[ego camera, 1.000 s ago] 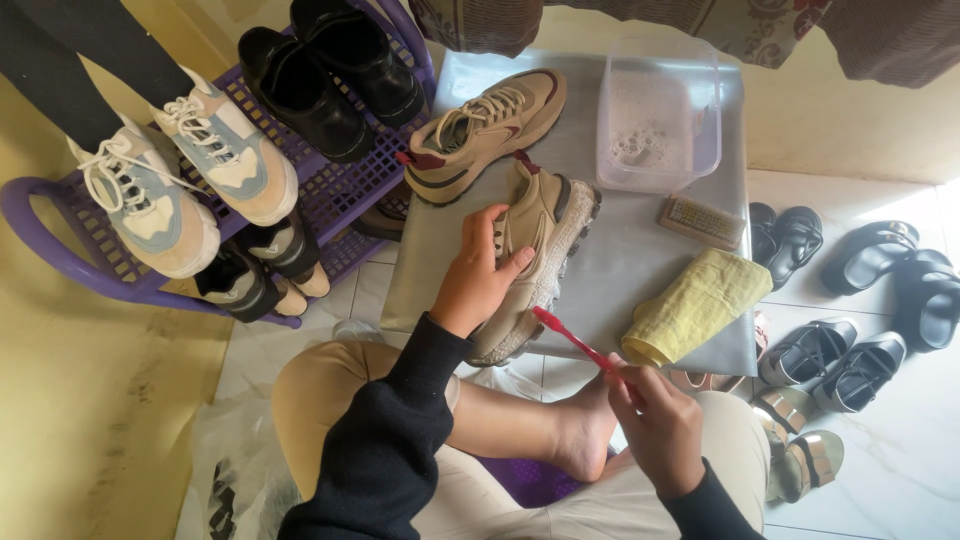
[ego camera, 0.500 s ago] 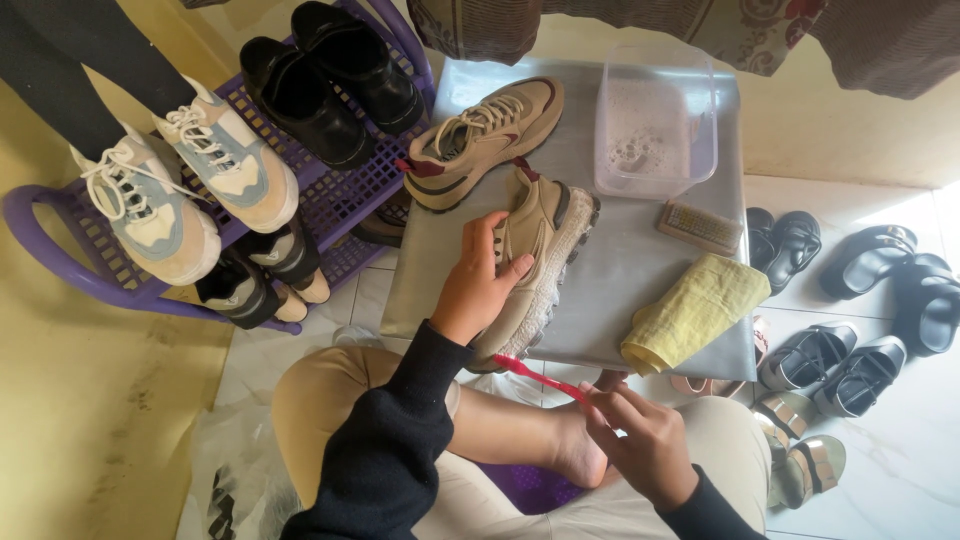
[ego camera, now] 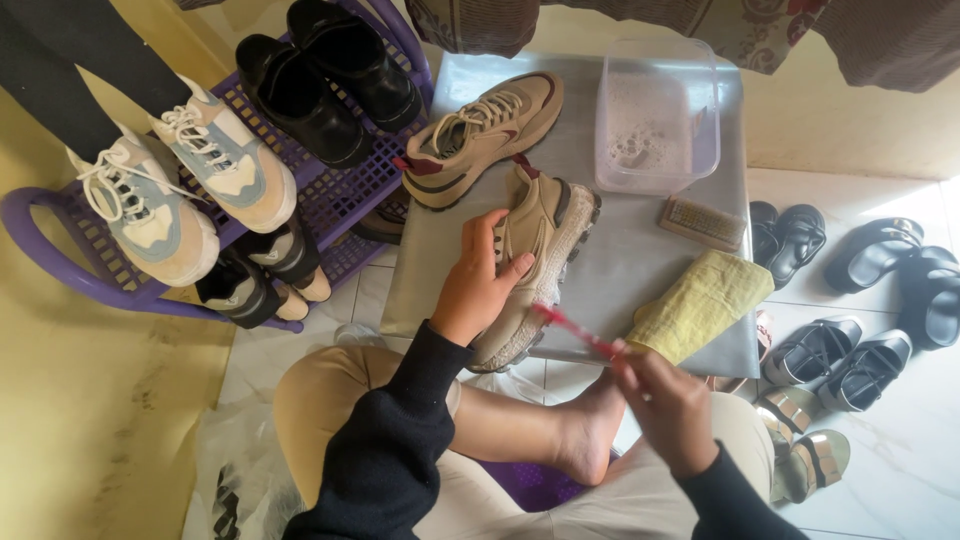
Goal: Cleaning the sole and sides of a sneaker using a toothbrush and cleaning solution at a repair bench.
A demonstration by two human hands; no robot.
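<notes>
My left hand (ego camera: 478, 288) grips a tan sneaker (ego camera: 545, 235) tilted on its side on a grey low table (ego camera: 640, 250). In my right hand (ego camera: 668, 402) is a red toothbrush (ego camera: 580, 335), its head touching the sneaker's white sole edge. The matching tan sneaker (ego camera: 480, 135) with maroon trim lies just beyond, upright on the table.
A clear plastic tub (ego camera: 655, 115) of soapy water, a wooden scrub brush (ego camera: 705, 222) and a yellow cloth (ego camera: 700, 305) share the table. A purple shoe rack (ego camera: 330, 195) with sneakers and black shoes stands left. Sandals (ego camera: 850, 340) lie on the tiled floor to the right.
My right hand and the toothbrush moved back and forth along the sneaker's sole edge. My left hand kept its hold on the sneaker.
</notes>
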